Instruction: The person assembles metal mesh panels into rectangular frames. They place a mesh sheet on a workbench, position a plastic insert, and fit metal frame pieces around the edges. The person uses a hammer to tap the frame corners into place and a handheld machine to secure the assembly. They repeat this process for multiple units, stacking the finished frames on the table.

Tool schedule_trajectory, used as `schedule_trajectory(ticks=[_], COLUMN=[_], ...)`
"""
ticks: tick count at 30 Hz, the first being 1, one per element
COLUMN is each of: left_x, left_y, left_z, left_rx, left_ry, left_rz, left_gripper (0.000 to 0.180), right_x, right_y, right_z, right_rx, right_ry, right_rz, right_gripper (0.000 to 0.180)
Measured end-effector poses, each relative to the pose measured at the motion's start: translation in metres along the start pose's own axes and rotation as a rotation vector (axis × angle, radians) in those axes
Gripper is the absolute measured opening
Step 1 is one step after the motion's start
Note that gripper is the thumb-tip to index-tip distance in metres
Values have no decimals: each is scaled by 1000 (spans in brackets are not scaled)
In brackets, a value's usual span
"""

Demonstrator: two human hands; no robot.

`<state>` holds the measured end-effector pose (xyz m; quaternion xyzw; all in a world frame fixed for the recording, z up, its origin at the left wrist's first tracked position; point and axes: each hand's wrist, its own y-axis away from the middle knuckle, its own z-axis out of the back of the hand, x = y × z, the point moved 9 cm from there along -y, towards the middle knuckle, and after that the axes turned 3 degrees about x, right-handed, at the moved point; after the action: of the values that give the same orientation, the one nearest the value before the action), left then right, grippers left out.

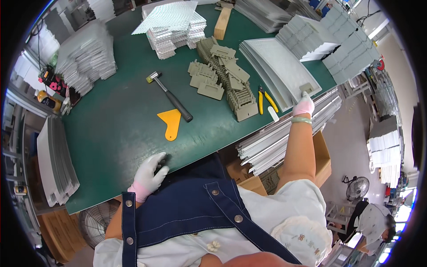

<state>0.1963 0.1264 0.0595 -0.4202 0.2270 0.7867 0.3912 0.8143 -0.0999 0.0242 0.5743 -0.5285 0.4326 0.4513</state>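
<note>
Head view: at right of centre, the right hand (304, 106) is set at the near corner of the white panels (280, 64), against a small olive plate (307, 88) lying there; whether it is gripped cannot be told, the fingertips being too small. At lower left of centre, the left hand (150, 175) is loosely curled, released, by the table edge. White strips (267, 151) are partly covered by the right forearm. The green tabletop (120, 120) is scuffed; beneath, at lower left, a fan (95, 222) is half hidden. At lower right, a person (371, 222) is seen small.
</note>
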Motion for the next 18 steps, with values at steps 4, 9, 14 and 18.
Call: schedule_trajectory(ticks=[4, 9, 14, 18], left_x=[-8, -5, 8, 8], left_y=[-4, -2, 11, 27], left_z=[1, 8, 23, 35], left_rx=[14, -40, -113, -156], left_ry=[-112, -209, -224, -338], left_rz=[-46, -93, -16, 34], left_gripper=[44, 44, 45, 46], right_x=[31, 30, 52, 47], right_y=[27, 16, -5, -38], right_z=[-7, 16, 27, 3], right_rx=[-5, -14, -125, -51], right_ry=[339, 1142, 785, 645], right_rz=[95, 110, 220, 254], right_gripper=[43, 73, 74, 91])
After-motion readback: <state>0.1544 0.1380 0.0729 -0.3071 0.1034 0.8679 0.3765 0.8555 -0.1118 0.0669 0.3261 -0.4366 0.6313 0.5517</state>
